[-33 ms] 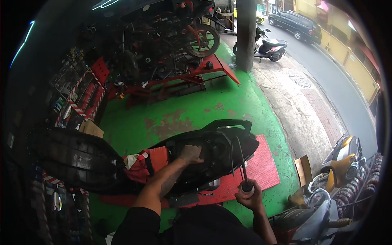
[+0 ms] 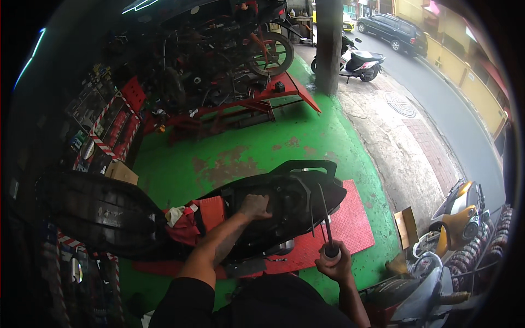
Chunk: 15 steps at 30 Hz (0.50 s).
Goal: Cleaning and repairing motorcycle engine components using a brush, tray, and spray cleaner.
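Note:
A black scooter (image 2: 320, 192) stands before me, its long dark seat (image 2: 104, 213) swung up and over to the left. My left hand (image 2: 255, 207) rests with curled fingers on the dark body under the seat; whether anything is inside them is hidden. Beside that wrist lie a red cloth (image 2: 185, 228) and an orange-red piece (image 2: 212, 212). Closed around a small round container with a dark top (image 2: 331, 251) is my right hand (image 2: 340, 267), right of the scooter. From that top rises a long thin bent tube (image 2: 328, 221), in front of the scooter's tail.
Under the scooter is a red metal platform (image 2: 358, 218). Beyond it, a motorcycle (image 2: 268, 54) stands on a red lift (image 2: 292, 90). A dark pillar (image 2: 328, 54) rises near the street side. Scooter parts (image 2: 437, 284) crowd the lower right, and racks of goods (image 2: 115, 128) line the left.
The thin bent tube in my right hand has shifted very slightly to the right. My left hand keeps its place on the scooter.

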{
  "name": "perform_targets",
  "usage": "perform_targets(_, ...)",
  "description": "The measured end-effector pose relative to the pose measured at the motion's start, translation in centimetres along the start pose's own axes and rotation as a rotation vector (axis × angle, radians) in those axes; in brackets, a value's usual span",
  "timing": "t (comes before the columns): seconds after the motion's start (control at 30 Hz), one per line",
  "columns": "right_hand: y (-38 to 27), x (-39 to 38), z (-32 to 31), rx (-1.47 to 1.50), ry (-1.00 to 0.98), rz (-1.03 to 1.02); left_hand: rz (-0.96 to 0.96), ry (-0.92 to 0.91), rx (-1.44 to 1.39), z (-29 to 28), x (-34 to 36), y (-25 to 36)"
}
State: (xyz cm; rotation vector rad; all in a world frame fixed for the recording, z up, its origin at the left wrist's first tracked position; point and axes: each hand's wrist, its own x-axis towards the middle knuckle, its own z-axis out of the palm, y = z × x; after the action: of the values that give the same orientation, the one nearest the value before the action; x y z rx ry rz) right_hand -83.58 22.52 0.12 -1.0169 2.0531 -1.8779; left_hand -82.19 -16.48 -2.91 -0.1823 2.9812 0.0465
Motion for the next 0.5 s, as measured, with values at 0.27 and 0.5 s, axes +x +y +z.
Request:
perform_targets(0.27,0.0,-0.2,-0.7,0.018,0.036,0.056,-0.171,0.018,-0.031,0.7,-0.3,1.4)
perform_targets(0.5,0.3,0.6,-1.0,-0.078,-0.007,0.079,-0.083,0.162,-0.092,-0.4,0.1,0.5)
